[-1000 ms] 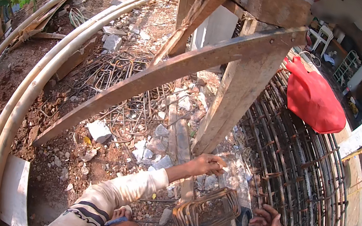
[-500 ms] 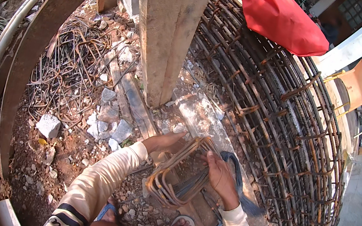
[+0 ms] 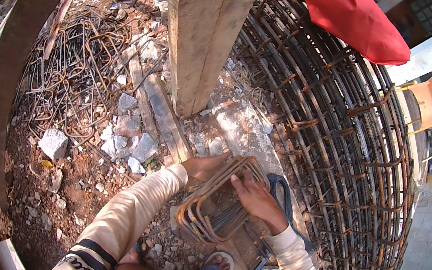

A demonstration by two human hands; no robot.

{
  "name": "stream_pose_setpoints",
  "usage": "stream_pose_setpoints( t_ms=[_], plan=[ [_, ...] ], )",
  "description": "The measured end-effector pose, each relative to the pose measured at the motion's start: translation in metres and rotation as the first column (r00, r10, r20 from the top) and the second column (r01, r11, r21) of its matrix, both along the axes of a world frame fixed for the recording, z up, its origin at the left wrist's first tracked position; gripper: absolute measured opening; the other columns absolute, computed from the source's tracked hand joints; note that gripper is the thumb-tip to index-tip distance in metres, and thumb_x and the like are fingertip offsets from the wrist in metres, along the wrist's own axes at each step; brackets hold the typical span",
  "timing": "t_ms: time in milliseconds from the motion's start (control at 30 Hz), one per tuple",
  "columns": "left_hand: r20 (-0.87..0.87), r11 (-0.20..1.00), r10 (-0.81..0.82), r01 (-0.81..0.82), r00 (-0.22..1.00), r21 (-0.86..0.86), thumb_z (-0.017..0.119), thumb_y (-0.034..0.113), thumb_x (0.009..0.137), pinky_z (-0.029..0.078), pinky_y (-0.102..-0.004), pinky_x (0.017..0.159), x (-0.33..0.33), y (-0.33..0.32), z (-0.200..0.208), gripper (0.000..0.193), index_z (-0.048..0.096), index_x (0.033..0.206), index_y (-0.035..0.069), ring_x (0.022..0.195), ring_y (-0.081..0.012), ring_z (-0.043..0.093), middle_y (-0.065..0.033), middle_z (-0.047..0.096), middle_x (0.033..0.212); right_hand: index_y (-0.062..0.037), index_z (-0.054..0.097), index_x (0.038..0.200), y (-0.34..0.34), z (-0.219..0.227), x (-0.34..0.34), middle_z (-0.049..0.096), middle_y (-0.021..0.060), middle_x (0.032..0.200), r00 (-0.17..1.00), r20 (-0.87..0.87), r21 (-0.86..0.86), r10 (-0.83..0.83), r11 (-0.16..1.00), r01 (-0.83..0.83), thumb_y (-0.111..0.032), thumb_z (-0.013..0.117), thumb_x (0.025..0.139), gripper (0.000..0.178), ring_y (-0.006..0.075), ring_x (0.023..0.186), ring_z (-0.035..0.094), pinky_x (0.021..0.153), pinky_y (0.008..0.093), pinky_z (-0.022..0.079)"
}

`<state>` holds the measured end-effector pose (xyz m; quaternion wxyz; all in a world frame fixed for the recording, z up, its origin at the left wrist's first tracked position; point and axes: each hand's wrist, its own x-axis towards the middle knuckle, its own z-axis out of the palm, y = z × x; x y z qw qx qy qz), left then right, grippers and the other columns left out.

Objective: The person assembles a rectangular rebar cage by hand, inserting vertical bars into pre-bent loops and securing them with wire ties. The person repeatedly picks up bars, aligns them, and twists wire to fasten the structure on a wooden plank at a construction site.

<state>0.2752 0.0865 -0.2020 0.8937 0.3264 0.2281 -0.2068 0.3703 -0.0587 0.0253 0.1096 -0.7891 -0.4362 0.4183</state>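
Note:
A bundle of bent rebar stirrups (image 3: 191, 216), rusty squarish steel loops stacked together, is between my hands above the ground. My left hand (image 3: 207, 167) closes on its far left side, its fingertips partly hidden behind the bars. From the right, my right hand (image 3: 257, 201) grips the far right part, thumb and fingers laid over the bars. A coil of dark thin wire (image 3: 279, 195) lies just beyond my right wrist, on a pale concrete strip.
A long curved rebar cage (image 3: 333, 156) stands along the right, a red cloth (image 3: 354, 20) over its far end. A wooden post (image 3: 205, 40) rises ahead. Loose stirrups (image 3: 74, 69) are heaped at the left, near white stones (image 3: 54, 143). A plank (image 3: 164, 117) lies on the rubble.
My right hand has shifted left and slightly up over the bundle's bars. The bundle has turned a little between my hands. The whole view has shifted slightly.

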Motion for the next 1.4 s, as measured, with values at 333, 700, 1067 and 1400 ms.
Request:
stream_pose_setpoints(
  t_ms=[333, 700, 1067, 1400],
  plan=[
    [-0.036, 0.973, -0.167, 0.17, 0.985, 0.154, 0.022, 0.058, 0.109, 0.036, -0.0457, 0.119, -0.007, 0.011, 0.018, 0.072, 0.024, 0.163, 0.01, 0.148, -0.0312, 0.036, -0.0193, 0.029, 0.165, 0.0058, 0.049, 0.136, -0.018, -0.01, 0.004, 0.071, 0.0312, 0.101, 0.991, 0.132, 0.121, 0.004, 0.993, -0.02, -0.037, 0.055, 0.1, 0.056, 0.0503, 0.104, 0.064, 0.092, 0.055, 0.047],
    [-0.141, 0.554, -0.336, 0.317, 0.931, 0.77, 0.053, 0.021, 0.102, 0.056, -0.0393, 0.092, -0.004, 0.014, 0.028, 0.041, 0.059, 0.139, 0.003, 0.111, -0.0267, 0.068, -0.0175, 0.068, 0.129, -0.0023, 0.051, 0.135, -0.045, 0.004, -0.024, 0.073, 0.0132, 0.093, 0.871, -0.322, 0.498, -0.37, 0.717, 0.488, -0.004, 0.072, 0.089, 0.05, 0.013, 0.088, 0.07, 0.078, 0.0274, 0.053],
    [-0.1, 0.461, -0.216, 0.192, 0.971, 0.866, 0.07, 0.03, 0.086, 0.056, -0.0418, 0.082, -0.012, 0.021, 0.025, 0.038, 0.075, 0.115, 0.005, 0.091, -0.0292, 0.073, -0.0179, 0.076, 0.1, -0.002, 0.014, 0.158, -0.071, 0.029, -0.053, 0.072, 0.0183, 0.097, 0.848, -0.457, 0.526, -0.27, 0.686, 0.502, -0.021, 0.05, 0.109, 0.064, 0.0229, 0.088, 0.071, 0.088, 0.0385, 0.056],
    [0.056, -0.109, 0.048, -0.05, 0.997, 0.993, 0.06, 0.013, 0.09, 0.054, -0.05, 0.079, -0.065, -0.012, 0.058, 0.016, 0.062, 0.092, -0.002, 0.085, -0.0415, 0.07, -0.0272, 0.069, 0.085, -0.0027, 0.0, 0.16, -0.08, 0.011, -0.065, 0.072, 0.0213, 0.107, 0.95, -0.212, 0.638, -0.23, 0.703, 0.313, -0.016, 0.044, 0.109, 0.069, 0.0243, 0.09, 0.071, 0.088, 0.0371, 0.055]
  ],
)
